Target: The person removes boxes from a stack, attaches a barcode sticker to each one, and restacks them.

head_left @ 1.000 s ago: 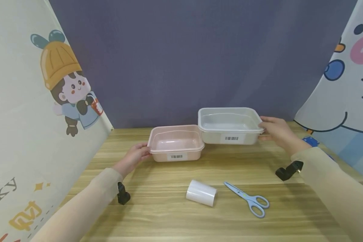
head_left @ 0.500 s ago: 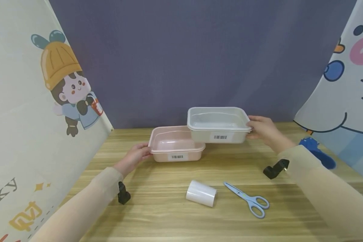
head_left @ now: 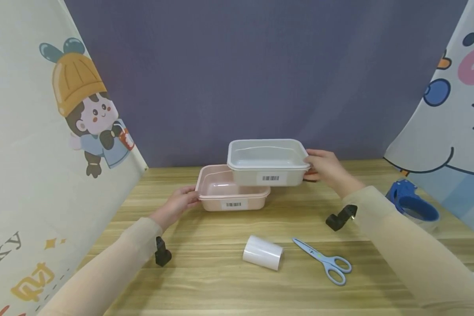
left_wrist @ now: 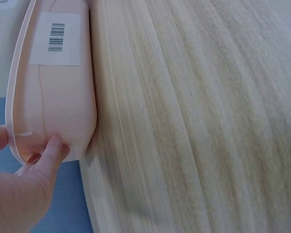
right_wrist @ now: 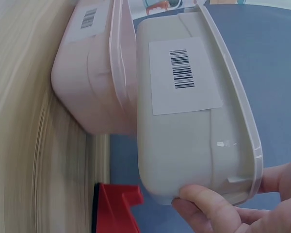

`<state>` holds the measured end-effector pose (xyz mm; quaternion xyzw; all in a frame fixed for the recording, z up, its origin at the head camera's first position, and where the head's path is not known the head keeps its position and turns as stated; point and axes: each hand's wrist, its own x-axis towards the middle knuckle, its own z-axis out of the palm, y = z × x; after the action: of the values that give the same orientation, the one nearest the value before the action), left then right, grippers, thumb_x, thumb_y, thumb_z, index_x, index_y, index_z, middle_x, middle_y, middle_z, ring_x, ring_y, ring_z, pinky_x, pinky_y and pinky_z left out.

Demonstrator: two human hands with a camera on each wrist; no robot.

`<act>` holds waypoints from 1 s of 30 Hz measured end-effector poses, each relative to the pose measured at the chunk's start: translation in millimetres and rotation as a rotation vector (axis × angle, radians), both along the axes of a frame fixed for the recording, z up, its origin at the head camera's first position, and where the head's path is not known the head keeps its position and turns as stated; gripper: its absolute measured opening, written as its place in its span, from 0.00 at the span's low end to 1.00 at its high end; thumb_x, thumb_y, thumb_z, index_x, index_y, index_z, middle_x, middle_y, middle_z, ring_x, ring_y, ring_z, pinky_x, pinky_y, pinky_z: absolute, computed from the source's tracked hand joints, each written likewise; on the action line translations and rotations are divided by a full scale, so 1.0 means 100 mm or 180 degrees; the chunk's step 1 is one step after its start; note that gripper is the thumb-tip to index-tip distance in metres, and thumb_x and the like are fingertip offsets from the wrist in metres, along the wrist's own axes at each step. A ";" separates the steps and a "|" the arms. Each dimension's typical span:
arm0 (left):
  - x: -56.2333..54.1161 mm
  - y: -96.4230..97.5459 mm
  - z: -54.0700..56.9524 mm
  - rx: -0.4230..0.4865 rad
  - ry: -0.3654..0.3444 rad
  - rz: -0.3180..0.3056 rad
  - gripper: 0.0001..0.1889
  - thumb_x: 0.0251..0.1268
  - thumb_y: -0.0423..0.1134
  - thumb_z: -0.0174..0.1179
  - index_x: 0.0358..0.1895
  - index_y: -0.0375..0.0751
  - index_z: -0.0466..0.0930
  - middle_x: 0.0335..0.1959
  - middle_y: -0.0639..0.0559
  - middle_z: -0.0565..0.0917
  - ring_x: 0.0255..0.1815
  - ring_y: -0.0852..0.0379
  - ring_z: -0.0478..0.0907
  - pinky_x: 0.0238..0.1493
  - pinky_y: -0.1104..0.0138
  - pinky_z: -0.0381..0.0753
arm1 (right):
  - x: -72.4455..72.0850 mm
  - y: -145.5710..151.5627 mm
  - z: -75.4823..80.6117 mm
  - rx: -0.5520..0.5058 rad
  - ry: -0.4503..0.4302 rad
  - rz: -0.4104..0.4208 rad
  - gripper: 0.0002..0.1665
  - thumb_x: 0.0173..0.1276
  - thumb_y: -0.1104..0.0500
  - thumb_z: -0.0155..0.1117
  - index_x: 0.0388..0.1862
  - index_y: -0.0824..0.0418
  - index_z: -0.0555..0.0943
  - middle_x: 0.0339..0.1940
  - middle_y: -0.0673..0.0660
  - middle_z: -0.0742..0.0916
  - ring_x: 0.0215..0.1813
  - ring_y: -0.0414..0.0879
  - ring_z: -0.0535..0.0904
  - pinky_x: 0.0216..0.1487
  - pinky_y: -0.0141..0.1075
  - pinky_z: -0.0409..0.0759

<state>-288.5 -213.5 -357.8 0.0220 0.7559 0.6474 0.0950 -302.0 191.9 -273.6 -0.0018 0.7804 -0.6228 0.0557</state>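
Observation:
A pink plastic box (head_left: 254,204) with a barcode label stands on the table. My left hand (head_left: 175,205) grips its left end, thumb on the outer wall in the left wrist view, where the pink box (left_wrist: 63,92) fills the upper left. My right hand (head_left: 328,170) holds a pale grey plastic box (head_left: 246,178) by its right end. This second box is raised, level with or above the pink rim, and covers the pink box's back right part. In the right wrist view, thumb and fingers pinch the grey box's end (right_wrist: 184,150); whether the two boxes touch I cannot tell.
A white cylinder (head_left: 263,252) lies on the table, beside blue scissors (head_left: 324,260). Towards the right edge sits a blue tape dispenser (head_left: 412,204). Some red object (right_wrist: 114,206) with a black edge shows behind the grey box. A dark curtain (head_left: 260,79) hangs at the back.
My right hand has carried the grey box leftward, from beside the pink box to over its back right part. The blue tape dispenser has come into fuller view. My left hand has barely moved.

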 end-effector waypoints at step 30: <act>0.00 0.02 -0.01 -0.0010 0.0053 -0.0087 0.27 0.76 0.33 0.44 0.70 0.19 0.51 0.69 0.26 0.62 0.70 0.35 0.64 0.72 0.55 0.67 | -0.11 -0.90 -0.12 -0.0079 0.0058 -0.0287 0.33 0.69 0.63 0.50 0.73 0.62 0.63 0.59 0.69 0.77 0.43 0.49 0.77 0.52 0.46 0.85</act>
<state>-288.9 -211.1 -358.6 0.0376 0.7572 0.6447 0.0976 -312.6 101.6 -285.6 0.0271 0.7724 -0.6343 0.0204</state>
